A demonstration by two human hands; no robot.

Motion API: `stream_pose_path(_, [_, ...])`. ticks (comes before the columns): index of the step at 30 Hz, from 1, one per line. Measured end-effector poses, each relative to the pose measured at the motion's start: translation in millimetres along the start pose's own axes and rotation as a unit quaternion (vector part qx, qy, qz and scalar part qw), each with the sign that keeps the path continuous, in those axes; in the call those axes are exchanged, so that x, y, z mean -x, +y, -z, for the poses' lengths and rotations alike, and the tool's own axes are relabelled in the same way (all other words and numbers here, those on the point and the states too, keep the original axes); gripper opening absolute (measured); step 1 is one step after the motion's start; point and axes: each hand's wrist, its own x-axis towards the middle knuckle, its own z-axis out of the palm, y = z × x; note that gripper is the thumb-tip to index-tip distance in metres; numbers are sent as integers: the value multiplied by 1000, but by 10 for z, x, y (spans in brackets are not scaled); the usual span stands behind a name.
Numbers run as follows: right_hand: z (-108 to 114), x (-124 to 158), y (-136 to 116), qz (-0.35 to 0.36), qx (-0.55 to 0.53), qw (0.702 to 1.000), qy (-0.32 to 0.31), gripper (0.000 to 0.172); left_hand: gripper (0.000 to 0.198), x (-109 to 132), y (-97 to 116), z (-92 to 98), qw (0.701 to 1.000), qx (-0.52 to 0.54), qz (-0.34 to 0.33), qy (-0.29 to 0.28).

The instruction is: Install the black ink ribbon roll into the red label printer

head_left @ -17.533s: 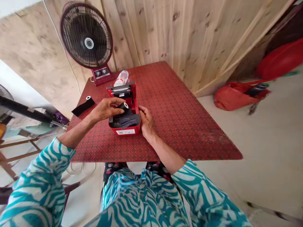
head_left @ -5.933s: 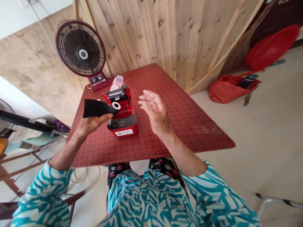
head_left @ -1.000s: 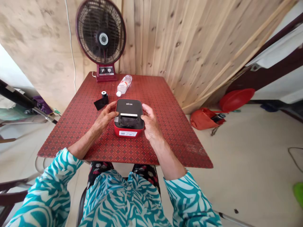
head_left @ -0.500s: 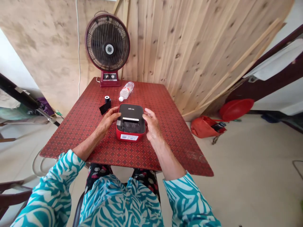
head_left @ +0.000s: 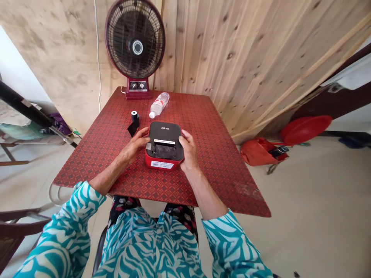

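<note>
Currently, a red and black printer [head_left: 164, 148] is being grasped from both sides, with its lid down and its base resting flat near the middle of the table [head_left: 214, 173]. Along its left edge it is being held by the left hand [head_left: 136, 143], whose thumb is being pressed to the rim of the lid while the fingers are being curled around the side. Along its right edge a matching grip is being kept by the right hand [head_left: 189, 151], the thumb being laid on the lid's rim. Across the lid a white strip [head_left: 164, 142] is being displayed, and on the front a white sticker [head_left: 162, 165] is being turned toward the wearer.

Just beyond the left hand, a black roll [head_left: 134, 117] is being stood on end, a loose black piece [head_left: 133, 127] being spread beside it. Behind the printer, a clear bottle [head_left: 159, 105] is being supported on its side, its cap being pointed toward the roll. At the far left corner a fan [head_left: 135, 40] is being carried by the table, in front of a wooden wall [head_left: 214, 50]. To the right, on the floor [head_left: 290, 220], a red bag [head_left: 256, 151] is being overlooked by a red basin [head_left: 307, 129].
</note>
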Motion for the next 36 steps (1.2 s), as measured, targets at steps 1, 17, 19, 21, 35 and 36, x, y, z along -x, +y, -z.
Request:
stream_pose_path(1, [-7, 17, 18, -5, -13, 1000, 4, 50, 72, 25, -4, 17, 1000, 1, 5, -10])
stream_pose_path(17, [-17, 70, 197, 24, -50, 997, 48, 54, 76, 59, -66, 54, 1000, -5, -7, -15])
stream_pose_path(19, [-19, 68, 204, 22, -54, 997, 50, 54, 77, 58, -72, 59, 1000, -17, -11, -19])
stream_pose_path(21, [-19, 68, 210, 21, -56, 997, 44, 55, 77, 54, -78, 72, 999, -30, -17, -25])
stream_pose_path(35, [-27, 69, 235, 13, -57, 998, 35, 58, 68, 103, 72, 87, 995, -97, -34, -4])
stream_pose_path(36, [-30, 66, 237, 13, -59, 997, 40, 58, 62, 109, 128, 82, 989, -136, -57, 6])
